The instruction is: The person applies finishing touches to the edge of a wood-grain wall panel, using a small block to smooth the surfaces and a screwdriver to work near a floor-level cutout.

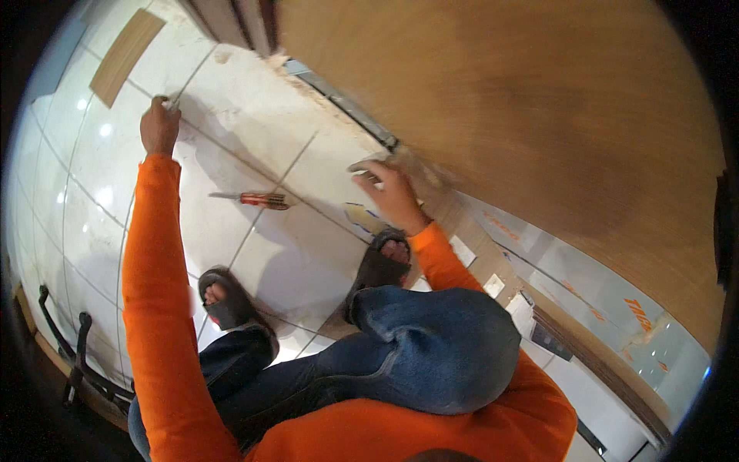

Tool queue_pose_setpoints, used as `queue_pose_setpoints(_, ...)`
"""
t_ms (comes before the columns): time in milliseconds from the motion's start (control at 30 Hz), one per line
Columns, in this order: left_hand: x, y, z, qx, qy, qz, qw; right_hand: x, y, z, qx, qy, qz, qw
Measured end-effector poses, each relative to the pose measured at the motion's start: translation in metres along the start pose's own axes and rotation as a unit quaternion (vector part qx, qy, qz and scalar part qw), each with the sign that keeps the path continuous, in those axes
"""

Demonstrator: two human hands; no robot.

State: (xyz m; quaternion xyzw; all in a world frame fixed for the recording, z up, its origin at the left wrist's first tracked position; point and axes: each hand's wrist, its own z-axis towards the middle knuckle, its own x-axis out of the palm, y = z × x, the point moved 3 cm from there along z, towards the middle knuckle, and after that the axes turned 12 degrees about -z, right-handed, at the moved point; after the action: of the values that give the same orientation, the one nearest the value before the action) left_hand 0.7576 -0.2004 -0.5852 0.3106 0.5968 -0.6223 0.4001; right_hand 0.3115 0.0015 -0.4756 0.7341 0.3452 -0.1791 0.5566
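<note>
My left hand [160, 127] is up at the upper left over the tiled floor [254, 108], fingers closed round something small and pale that I cannot make out. My right hand [385, 185] reaches beside the lower edge of a large brown wooden panel [554, 115], fingers curled but apart, with nothing visible held. A red-handled tool with a thin blade [262, 200] lies on the tiles between my hands. A strip of light wood [127, 55] lies beyond my left hand. A narrow metal track [339, 100] runs along the panel's edge.
My sandalled feet [223, 300] and bent knee [454, 346] are below my hands. A black wheeled chair base [77, 354] is at the lower left. A glossy sheet with orange print [585, 292] and scattered offcuts [496, 285] lie along the right. A blue-grey board [58, 61] is at the far upper left.
</note>
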Motion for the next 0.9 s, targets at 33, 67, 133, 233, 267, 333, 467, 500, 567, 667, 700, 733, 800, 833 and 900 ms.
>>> queue_pose_setpoints(33, 0.009, -0.017, -0.013, -0.061, 0.014, -0.049, 0.997, 0.011, -0.007, -0.005, 0.007, -0.02, 0.045, 0.999)
queue_pose_setpoints(67, 0.028, -0.047, -0.03, -0.124, 0.033, -0.102, 0.986, 0.015, -0.018, -0.012, 0.011, -0.019, 0.047, 0.999)
queue_pose_setpoints(133, 0.053, -0.099, -0.067, -0.125, 0.108, -0.159, 0.973, 0.026, -0.024, -0.017, -0.009, -0.031, 0.077, 0.997)
queue_pose_setpoints(233, 0.071, -0.177, -0.126, -0.148, 0.141, -0.233, 0.951, 0.035, -0.025, -0.022, 0.015, -0.046, 0.095, 0.994)
queue_pose_setpoints(267, 0.075, -0.202, -0.142, -0.113, 0.13, -0.228, 0.958, 0.034, -0.026, -0.024, 0.013, -0.063, 0.102, 0.993)
queue_pose_setpoints(333, 0.078, -0.238, -0.169, -0.155, 0.213, -0.313, 0.912, 0.034, -0.027, -0.023, 0.005, -0.091, 0.117, 0.989)
queue_pose_setpoints(467, 0.103, -0.293, -0.224, -0.243, 0.295, -0.608, 0.696, 0.03, -0.057, -0.037, 0.078, -0.106, 0.144, 0.981)
queue_pose_setpoints(500, 0.107, -0.301, -0.23, -0.255, 0.324, -0.594, 0.691, 0.019, -0.064, -0.038, 0.109, -0.1, 0.164, 0.975)
queue_pose_setpoints(567, 0.117, -0.328, -0.228, -0.273, 0.342, -0.631, 0.641, -0.007, -0.081, -0.034, 0.142, -0.132, 0.201, 0.96)
queue_pose_setpoints(667, 0.12, -0.327, -0.233, -0.285, 0.339, -0.662, 0.604, 0.005, -0.087, -0.05, 0.177, -0.18, 0.31, 0.917)
queue_pose_setpoints(700, 0.121, -0.33, -0.234, -0.288, 0.337, -0.661, 0.605, 0.002, -0.084, -0.051, 0.181, -0.187, 0.349, 0.9)
queue_pose_setpoints(733, 0.122, -0.331, -0.233, -0.29, 0.337, -0.659, 0.607, 0.001, -0.08, -0.05, 0.185, -0.195, 0.387, 0.882)
queue_pose_setpoints(800, 0.126, -0.329, -0.235, -0.289, 0.322, -0.673, 0.599, -0.001, -0.078, -0.048, 0.185, -0.234, 0.373, 0.878)
queue_pose_setpoints(833, 0.127, -0.327, -0.235, -0.283, 0.315, -0.671, 0.608, -0.003, -0.077, -0.047, 0.19, -0.25, 0.365, 0.876)
queue_pose_setpoints(900, 0.128, -0.32, -0.238, -0.279, 0.294, -0.657, 0.636, -0.01, -0.077, -0.047, 0.206, -0.284, 0.339, 0.873)
